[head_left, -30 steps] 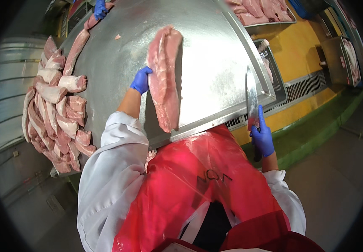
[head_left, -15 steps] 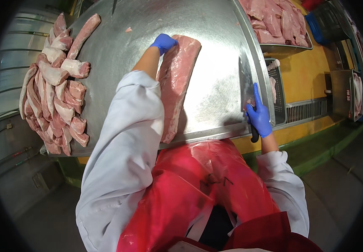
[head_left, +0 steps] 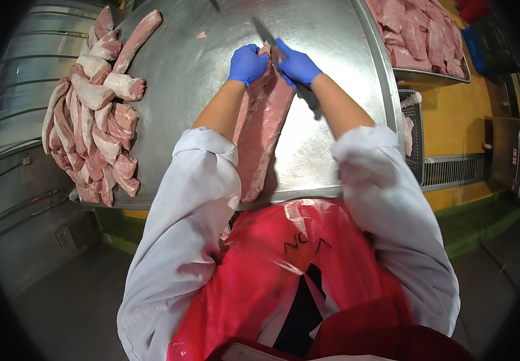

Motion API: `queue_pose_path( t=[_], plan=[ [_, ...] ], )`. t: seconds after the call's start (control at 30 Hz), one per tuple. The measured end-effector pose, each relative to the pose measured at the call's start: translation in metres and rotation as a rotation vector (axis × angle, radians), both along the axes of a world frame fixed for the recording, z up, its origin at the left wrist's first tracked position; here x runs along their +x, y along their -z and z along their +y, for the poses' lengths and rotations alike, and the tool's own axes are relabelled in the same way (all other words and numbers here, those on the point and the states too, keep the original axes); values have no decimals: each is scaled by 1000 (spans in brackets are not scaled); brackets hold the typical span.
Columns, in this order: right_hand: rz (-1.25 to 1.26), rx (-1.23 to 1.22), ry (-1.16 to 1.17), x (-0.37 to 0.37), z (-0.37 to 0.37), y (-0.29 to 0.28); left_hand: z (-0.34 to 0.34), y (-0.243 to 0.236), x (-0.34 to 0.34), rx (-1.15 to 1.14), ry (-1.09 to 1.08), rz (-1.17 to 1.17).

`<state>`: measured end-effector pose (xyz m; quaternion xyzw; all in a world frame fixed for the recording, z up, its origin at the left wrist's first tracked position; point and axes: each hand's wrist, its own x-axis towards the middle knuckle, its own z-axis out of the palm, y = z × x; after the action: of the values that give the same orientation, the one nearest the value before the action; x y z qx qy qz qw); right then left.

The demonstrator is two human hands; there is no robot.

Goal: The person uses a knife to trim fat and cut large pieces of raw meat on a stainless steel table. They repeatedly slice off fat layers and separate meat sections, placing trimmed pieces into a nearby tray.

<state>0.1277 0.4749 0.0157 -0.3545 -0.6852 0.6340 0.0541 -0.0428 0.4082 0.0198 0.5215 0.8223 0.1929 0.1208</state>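
A long slab of raw meat (head_left: 259,132) lies lengthwise on the steel table, its near end close to the front edge. My left hand (head_left: 248,64), in a blue glove, is closed on the slab's far end at its left side. In my blue-gloved right hand (head_left: 299,66) is a black-handled knife (head_left: 263,28), its blade pointing away and leftward past the slab's far tip. The fingers wrap the handle, and the index finger lies along the knife. The hand is right over the slab's far right edge; whether the blade touches the meat I cannot tell.
Many trimmed meat pieces (head_left: 94,120) are heaped at the table's left. Beyond the raised right rim of the steel table (head_left: 326,153) stand a metal tray of meat slices (head_left: 416,36) and a dark perforated crate (head_left: 414,138). Small meat scraps (head_left: 201,35) lie farther back.
My right hand has brought the knife from the table's right edge over to the slab's far end. My left hand keeps its grip there. The whole view has shifted slightly.
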Motion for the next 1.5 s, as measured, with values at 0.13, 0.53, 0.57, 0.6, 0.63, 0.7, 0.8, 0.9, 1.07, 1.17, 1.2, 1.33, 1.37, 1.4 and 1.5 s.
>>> queue_pose_path(
  t=[0.13,0.53,0.57,0.6,0.63,0.7,0.8,0.9,1.07,1.17,1.2,1.33,1.37,1.4,1.5],
  plan=[
    [-175,173,-360,79,-24,-19,-11,-10,-11,52,-79,-183],
    [-183,160,-598,80,-39,-37,-54,-41,-28,267,-34,-546],
    [-180,101,-611,98,-44,-45,-62,-45,-33,295,-28,-568],
    [-289,-102,-599,102,-49,-81,-68,-48,-35,317,-18,-594],
    [-250,-40,-581,87,-54,-74,-73,-50,-35,332,-12,-607],
    [-177,89,-507,50,-61,-47,-70,-66,-19,376,-5,-767],
    [-287,-240,-450,16,-80,-39,-74,-98,-18,480,48,-869],
    [-278,-283,-719,84,-114,-89,-135,-126,-70,607,-7,-843],
    [-322,-441,-541,169,-130,-138,-307,-96,-211,-173,-505,269],
    [-218,-243,-256,147,-144,-101,-311,-74,-139,-388,-273,395],
    [-166,-181,-153,128,-154,-86,-307,-37,-110,-212,-83,312],
    [42,-264,37,61,-196,-43,-259,18,-37,-450,384,-125],
    [28,-192,41,47,-203,-34,-258,14,-39,-410,360,-169],
    [12,-127,36,33,-212,-30,-263,8,-40,-377,326,-216],
    [-63,-201,-6,-4,-227,-27,-272,-16,-36,-292,367,-96]
  ],
)
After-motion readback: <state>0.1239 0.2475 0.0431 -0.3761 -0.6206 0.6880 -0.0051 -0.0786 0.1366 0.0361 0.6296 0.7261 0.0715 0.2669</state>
